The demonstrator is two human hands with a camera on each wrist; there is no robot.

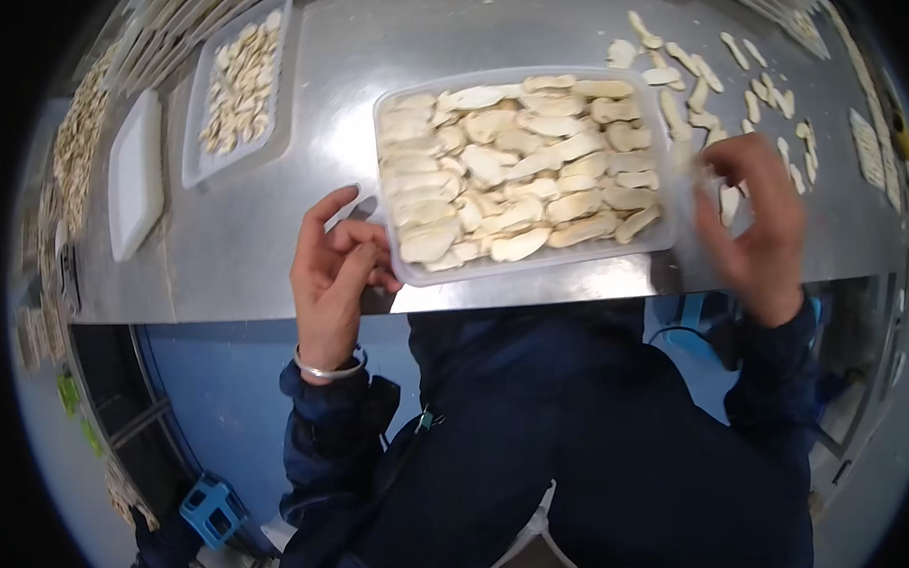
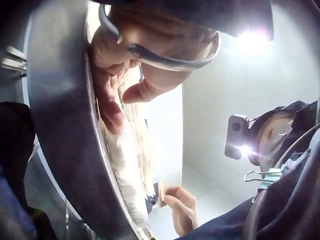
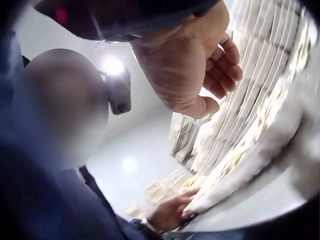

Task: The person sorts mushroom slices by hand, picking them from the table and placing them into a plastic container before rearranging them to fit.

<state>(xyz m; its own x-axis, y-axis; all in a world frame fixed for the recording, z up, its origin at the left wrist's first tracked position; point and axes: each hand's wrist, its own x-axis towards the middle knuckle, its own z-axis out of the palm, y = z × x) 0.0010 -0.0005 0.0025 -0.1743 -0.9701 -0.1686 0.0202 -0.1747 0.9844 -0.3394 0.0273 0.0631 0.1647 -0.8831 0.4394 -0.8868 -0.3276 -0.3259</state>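
Right hand [image 1: 762, 213] pinches a mushroom slice [image 2: 162, 191] beside the translucent plastic tray [image 1: 534, 267]

Head view: the tray, filled with packed mushroom slices [image 1: 517, 217], lies on the steel table [image 1: 336, 48], its long axis running left to right across the person's front; the left hand [image 1: 334, 273], with a bracelet [image 1: 329, 372] at its wrist, is at the near left corner, thumb and fingers loosely bent and apart; the right hand is just beside the opposite short end, so the tray lies to its left; loose mushroom slices [image 1: 698, 95] are scattered ahead of it and to its right, and it is much nearer to them than the left hand is; a second tray [image 1: 220, 170] and a white plastic slab [image 1: 135, 175] lie well apart, to the left.

Left wrist view: the left fingers reach to the tray's edge, the thumb standing clear of them; farther off, the right thumb and fingertips come together on the slice.

Right wrist view: the right palm shows with its outer fingers curled in, the slice hidden from this side; the left hand touches the tray's far end, though how firmly I cannot tell; stacked trays [image 3: 260, 55] rise behind.
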